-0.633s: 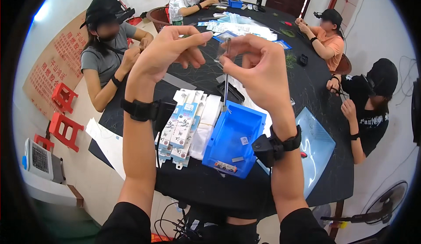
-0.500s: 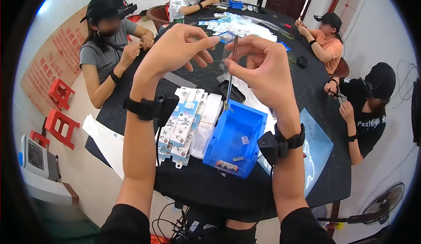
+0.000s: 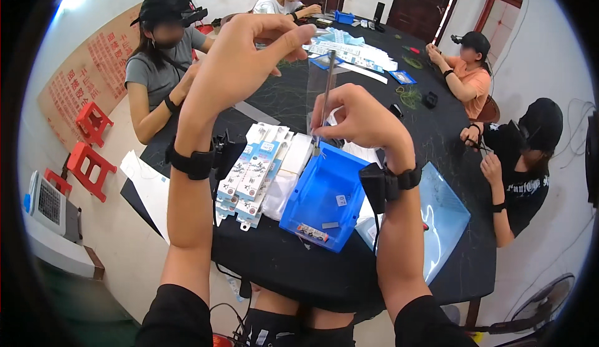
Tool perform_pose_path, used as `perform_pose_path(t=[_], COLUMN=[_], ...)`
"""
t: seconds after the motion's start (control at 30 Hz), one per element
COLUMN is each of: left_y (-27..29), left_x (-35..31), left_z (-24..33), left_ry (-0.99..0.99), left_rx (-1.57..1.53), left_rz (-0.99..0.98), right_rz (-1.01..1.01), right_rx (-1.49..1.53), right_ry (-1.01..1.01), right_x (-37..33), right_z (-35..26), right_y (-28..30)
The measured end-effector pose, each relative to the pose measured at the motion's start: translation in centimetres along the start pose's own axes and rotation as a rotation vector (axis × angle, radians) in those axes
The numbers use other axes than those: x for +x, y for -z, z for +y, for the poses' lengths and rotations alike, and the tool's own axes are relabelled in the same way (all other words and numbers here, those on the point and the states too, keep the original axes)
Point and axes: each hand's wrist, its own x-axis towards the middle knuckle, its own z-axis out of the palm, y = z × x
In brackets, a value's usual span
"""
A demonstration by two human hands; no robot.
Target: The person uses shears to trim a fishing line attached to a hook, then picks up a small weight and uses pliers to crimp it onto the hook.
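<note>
My left hand [image 3: 249, 50] is raised high, thumb and fingers pressed together; whatever they pinch is too small to make out. Lower and to the right, my right hand [image 3: 368, 119] pinches the lower part of a narrow clear plastic strip [image 3: 316, 85]. The strip runs up toward the left fingertips; its top is hard to see. Close behind the right fingertips a thin metal rod [image 3: 331, 72] stands upright at the far edge of a blue plastic bin [image 3: 293, 213]. Inside the bin lie a small white label [image 3: 340, 200], a grey piece [image 3: 329, 225] and a small printed strip [image 3: 312, 232].
Stacked printed white-and-blue cards [image 3: 256, 169] and a banded bundle of clear sleeves [image 3: 284, 188] lie left of the bin. A blue translucent folder [image 3: 443, 216] is at the right. Several people work around the black table [image 3: 281, 263]. Green line coils [image 3: 410, 97] lie farther off.
My left hand has risen and its fingers have closed together. My right hand has moved down along the rod toward the bin, and the clear strip now shows stretched above it.
</note>
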Motion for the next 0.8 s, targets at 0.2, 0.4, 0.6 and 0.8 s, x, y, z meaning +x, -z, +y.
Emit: perform_pose_path(t=[0.2, 0.4, 0.6, 0.8], left_y=[-1.1, -1.6, -2.1, -1.7], left_x=[0.1, -0.4, 0.0, -0.2], left_z=[0.7, 1.1, 1.4, 1.3], left_ry=[-0.045, -0.031, 0.047, 0.035], left_rx=[-0.130, -0.188, -0.243, -0.119], left_rz=[-0.061, -0.063, -0.048, 0.020], right_rz=[-0.096, -0.078, 0.007, -0.040], right_rx=[0.056, 0.028, 0.008, -0.001], right_ry=[-0.095, -0.103, 0.037, -0.156], right_x=[-0.1, -0.3, 0.0, -0.1], right_z=[0.6, 0.7, 1.3, 0.6], right_y=[-0.6, -0.4, -1.0, -1.4])
